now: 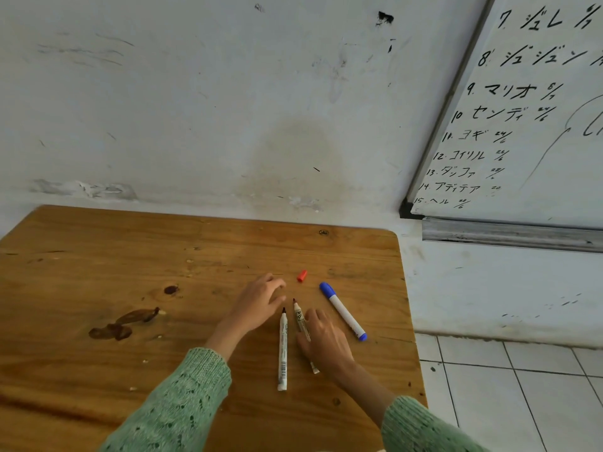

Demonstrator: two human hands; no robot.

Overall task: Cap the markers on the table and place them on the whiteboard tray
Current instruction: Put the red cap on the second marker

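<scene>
Green knitted sleeves [182,406] cover both forearms, which reach forward over the worn brown wooden bench [98,272]. On the left, the person's left hand [257,303] lies low over the boards with its fingers loosely curled; whether its grip holds anything cannot be told. Opposite it, the right hand [326,344] rests palm down with fingers spread, its grip released, lying across the lower part of an uncapped white marker with a dark red tip [301,319]. Just beside that one, to the left, lies an uncapped white marker with a black tip [282,350], its tip pointing away toward the wall, between the two hands. Right of the right hand, a white marker with a blue cap [342,310] lies slanted and apart from it. Farther back, a small loose red cap [302,276] sits on the bench near the left fingertips. Mounted on the wall at right, the grey metal whiteboard tray [509,234] runs under a whiteboard with black handwriting [522,125].
</scene>
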